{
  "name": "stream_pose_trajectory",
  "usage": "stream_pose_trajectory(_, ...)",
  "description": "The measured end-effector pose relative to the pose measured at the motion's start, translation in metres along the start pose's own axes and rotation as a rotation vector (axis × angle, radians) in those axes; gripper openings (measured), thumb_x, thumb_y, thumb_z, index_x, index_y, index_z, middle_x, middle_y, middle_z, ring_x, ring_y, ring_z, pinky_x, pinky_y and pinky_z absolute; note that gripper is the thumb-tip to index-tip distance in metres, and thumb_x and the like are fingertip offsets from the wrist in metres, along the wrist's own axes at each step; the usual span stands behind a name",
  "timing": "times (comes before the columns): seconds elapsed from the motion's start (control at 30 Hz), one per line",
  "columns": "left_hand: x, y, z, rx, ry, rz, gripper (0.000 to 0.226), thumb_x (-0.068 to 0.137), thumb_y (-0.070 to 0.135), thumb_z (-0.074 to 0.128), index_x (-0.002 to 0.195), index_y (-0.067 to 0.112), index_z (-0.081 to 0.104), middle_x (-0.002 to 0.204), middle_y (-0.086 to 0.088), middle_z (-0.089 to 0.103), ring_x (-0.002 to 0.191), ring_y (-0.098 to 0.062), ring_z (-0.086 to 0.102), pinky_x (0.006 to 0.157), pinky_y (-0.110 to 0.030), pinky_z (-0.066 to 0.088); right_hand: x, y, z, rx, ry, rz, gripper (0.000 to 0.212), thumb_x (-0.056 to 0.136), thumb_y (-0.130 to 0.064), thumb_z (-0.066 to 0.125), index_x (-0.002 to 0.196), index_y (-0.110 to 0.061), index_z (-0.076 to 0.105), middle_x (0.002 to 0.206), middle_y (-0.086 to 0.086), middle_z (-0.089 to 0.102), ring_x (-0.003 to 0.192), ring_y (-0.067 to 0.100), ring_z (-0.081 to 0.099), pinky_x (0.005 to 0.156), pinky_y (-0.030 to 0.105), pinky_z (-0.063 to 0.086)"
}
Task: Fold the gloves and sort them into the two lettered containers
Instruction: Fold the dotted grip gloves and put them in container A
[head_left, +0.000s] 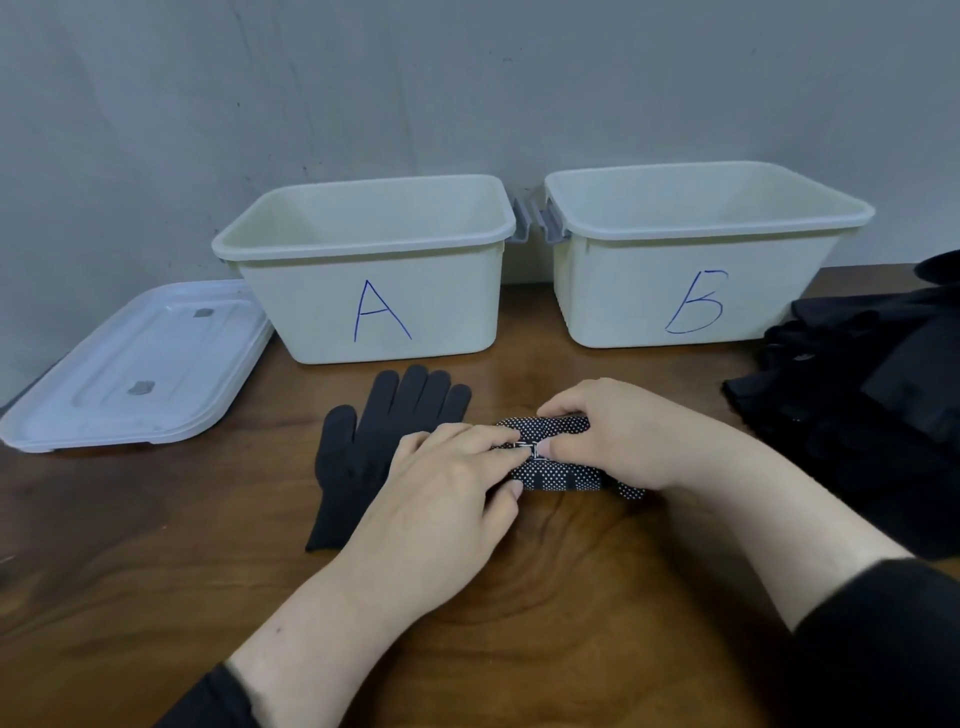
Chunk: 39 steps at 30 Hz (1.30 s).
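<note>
Both hands work on a folded dotted glove, a black knit bundle speckled with white grip dots, lying on the wooden table just in front of the gap between the two bins. The left hand lies over the bundle's left end, fingers bent down onto it and the thumb tucked against its near edge. The right hand curls over the far and right side, fingertips hooked on the top fold and the thumb meeting the left fingers at a small pale tag in the middle. Both hands grip the glove.

Just left of it, partly under the left hand, a plain black glove lies flat, fingers spread toward the bins.

The left cream bin bears a blue handwritten "A"; the right cream bin bears a blue mark like "B". They stand side by side against the grey wall, their grey latches nearly touching.

A stack of translucent lids sits at the table's left edge beside bin A. A pile of black gloves fills the right edge. Bare wood spreads between the hands and the near edge.
</note>
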<state>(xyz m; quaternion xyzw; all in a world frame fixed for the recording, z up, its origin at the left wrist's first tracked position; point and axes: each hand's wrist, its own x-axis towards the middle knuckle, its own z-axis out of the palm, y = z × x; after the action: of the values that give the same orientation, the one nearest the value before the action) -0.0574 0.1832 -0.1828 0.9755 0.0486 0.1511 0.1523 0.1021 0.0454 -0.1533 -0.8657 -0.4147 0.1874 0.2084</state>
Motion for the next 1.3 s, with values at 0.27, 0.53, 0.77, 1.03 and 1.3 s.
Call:
stream_pose_trajectory(0.27, 0.002, 0.003, -0.012, -0.655, 0.408, -0.436, 0.019, 0.095, 0.028, 0.06, 0.111, 0.033, 0.069, 0.103, 0.019, 0.069, 0.1, 0.004, 0.063, 0.087, -0.014, 0.049, -0.005, 0.004, 0.005, 0.408, 0.179, 0.015, 0.006, 0.092, -0.027, 0.07, 0.089, -0.025, 0.075, 0.086, -0.01, 0.076, 0.079, 0.004, 0.07, 0.07, 0.019, 0.051)
stream_pose_trajectory(0.53, 0.003, 0.009, -0.018, -1.466, 0.307, -0.677, 0.029, 0.099, 0.026, 0.058, 0.122, 0.01, 0.067, 0.111, -0.006, 0.074, 0.106, -0.021, 0.07, 0.098, -0.043, 0.054, -0.015, -0.031, 0.029, 0.789, 0.355, -0.078, 0.01, 0.095, -0.02, 0.068, 0.102, -0.026, 0.073, 0.097, -0.014, 0.076, 0.092, 0.002, 0.071, 0.08, 0.019, 0.055)
stream_pose_trajectory(0.77, 0.002, -0.004, -0.024, -1.552, 0.229, -0.591, 0.03, 0.102, 0.021, 0.054, 0.119, 0.002, 0.067, 0.12, -0.014, 0.07, 0.118, -0.028, 0.064, 0.101, -0.048, 0.051, -0.017, -0.035, 0.034, 0.948, 0.161, 0.004, 0.044, 0.089, -0.024, 0.076, 0.129, -0.034, 0.062, 0.12, -0.012, 0.07, 0.108, 0.007, 0.069, 0.1, 0.038, 0.054)
stream_pose_trajectory(1.03, 0.003, -0.01, -0.029, -1.356, 0.184, -0.537, 0.025, 0.099, 0.023, 0.058, 0.113, 0.007, 0.072, 0.115, -0.01, 0.072, 0.114, -0.025, 0.066, 0.104, -0.049, 0.049, -0.021, -0.029, 0.022, 1.358, -0.227, -0.056, 0.03, 0.099, -0.008, 0.055, 0.128, -0.002, 0.063, 0.129, 0.021, 0.066, 0.12, 0.032, 0.063, 0.103, 0.047, 0.049)
stream_pose_trajectory(1.3, 0.006, -0.009, -0.035, -1.16, 0.376, -0.512, 0.024, 0.096, 0.038, 0.058, 0.105, 0.02, 0.072, 0.1, 0.0, 0.074, 0.096, -0.02, 0.07, 0.088, -0.045, 0.058, -0.022, -0.03, 0.019, 1.394, -0.165, -0.027, 0.031, 0.097, -0.007, 0.057, 0.127, 0.0, 0.062, 0.128, 0.023, 0.066, 0.117, 0.036, 0.065, 0.1, 0.048, 0.052)
